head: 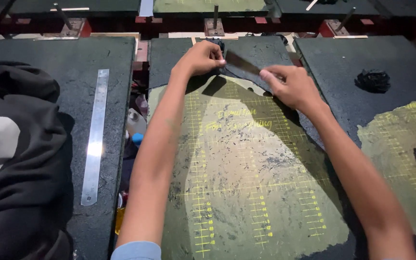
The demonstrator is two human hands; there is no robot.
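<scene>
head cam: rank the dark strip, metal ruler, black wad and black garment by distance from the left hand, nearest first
From the left hand:
1. Dark strip: at its fingertips, stretched across to the right hand.
2. Metal ruler: on the board to the left.
3. Black wad: on the board far right.
4. Black garment: at the far left edge.
The last two are a close call.

Steel ruler (95,137) on left platen; black garment (15,159) beside; black wad (372,80) right.
</scene>
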